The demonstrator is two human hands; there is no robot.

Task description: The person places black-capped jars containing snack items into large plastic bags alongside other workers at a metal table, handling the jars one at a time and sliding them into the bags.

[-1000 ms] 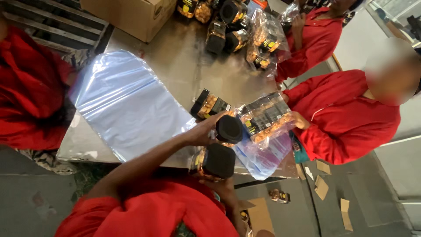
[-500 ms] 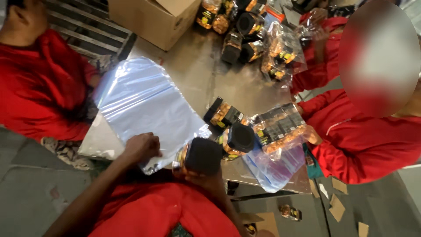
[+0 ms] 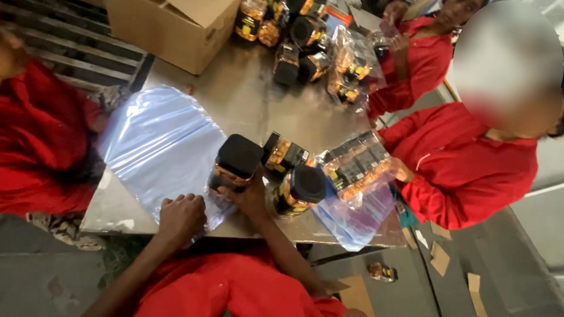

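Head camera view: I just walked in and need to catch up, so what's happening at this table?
The person wearing the camera grips a black-lidded jar of orange snacks with the right hand, while the left hand presses on a clear plastic bag lying flat on the metal table. Two more jars stand beside it. Across the table, a co-worker in red handles a bag already filled with jars.

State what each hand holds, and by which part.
Right hand grips a black-lidded jar by its lower side. Left hand pinches the plastic sheet at its near edge.
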